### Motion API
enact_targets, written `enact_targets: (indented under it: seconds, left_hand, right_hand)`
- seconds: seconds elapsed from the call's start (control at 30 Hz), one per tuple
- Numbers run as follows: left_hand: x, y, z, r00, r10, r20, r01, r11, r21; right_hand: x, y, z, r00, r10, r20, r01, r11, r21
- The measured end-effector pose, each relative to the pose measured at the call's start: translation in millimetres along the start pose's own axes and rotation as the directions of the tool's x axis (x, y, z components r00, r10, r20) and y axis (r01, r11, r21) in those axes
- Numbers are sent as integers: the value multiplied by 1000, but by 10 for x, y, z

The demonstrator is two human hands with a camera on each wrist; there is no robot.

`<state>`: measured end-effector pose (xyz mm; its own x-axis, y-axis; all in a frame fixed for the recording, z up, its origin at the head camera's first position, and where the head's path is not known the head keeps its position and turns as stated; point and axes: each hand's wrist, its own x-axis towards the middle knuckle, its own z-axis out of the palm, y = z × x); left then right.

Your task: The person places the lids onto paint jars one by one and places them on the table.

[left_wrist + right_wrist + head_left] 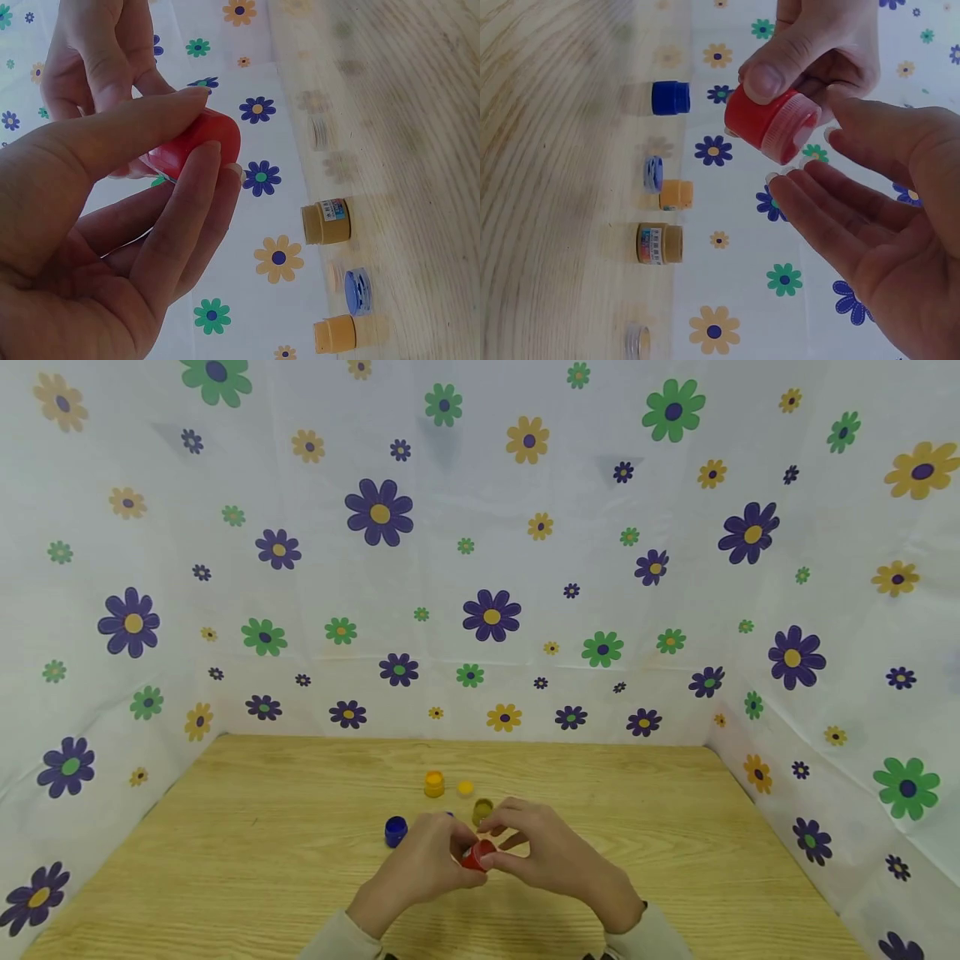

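Observation:
My left hand [423, 864] grips a small red paint jar [757, 120] between thumb and fingers, tilted, its ribbed, see-through lid [791, 129] turned toward my right hand. The right hand [551, 852] is held beside that lid, its fingers spread loosely around it. In the right wrist view a gap shows between these fingers and the lid. The left wrist view shows the red jar's rounded base between the left thumb and fingers. On the table beyond the hands stand a blue jar [396, 832], an orange-yellow jar [434, 784] and a gold-brown jar [483, 812].
A yellow lid [465, 787] lies beside the orange-yellow jar. A blue lid [653, 174] lies among the jars, mostly hidden by the left hand in the head view. Another clear-rimmed lid [637, 341] is near the gold-brown jar. Flowered cloth [450, 568] borders the wooden table [262, 860].

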<state>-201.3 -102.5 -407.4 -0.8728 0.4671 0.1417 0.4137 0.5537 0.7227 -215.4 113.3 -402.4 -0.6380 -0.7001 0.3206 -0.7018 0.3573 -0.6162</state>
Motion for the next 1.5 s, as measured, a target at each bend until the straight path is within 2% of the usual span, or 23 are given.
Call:
enact_targets:
  seconds: [0.3,0.5,0.67,0.9,1.07,1.17,1.5]
  left_hand:
    - [4,-14,-7,1000,15,3,-15,1000,-13]
    - [6,-18,-2,999,32,-3,-32,999,-6]
    - [16,-9,-8,999,37,-3,-37,999,0]
    - [13,2,-3,1000,31,4,-31,999,-18]
    - [2,4,9,1000,26,9,-26,1000,-16]
    - [0,3,11,1000,27,8,-27,1000,-16]
    - [-3,33,-6,1000,4,13,-4,999,-34]
  right_hand:
    - [12,28,16,988,-156,17,157,984,-86]
    - [16,41,29,981,-194,9,194,977,-87]
    - [12,25,17,986,-166,6,166,984,-69]
    - [11,-1,4,998,-39,42,37,998,42]
    - [6,15,13,998,11,68,-15,998,62]
    - [0,28,18,997,17,70,-21,998,65]
    - [-3,33,-12,998,-48,42,47,999,15]
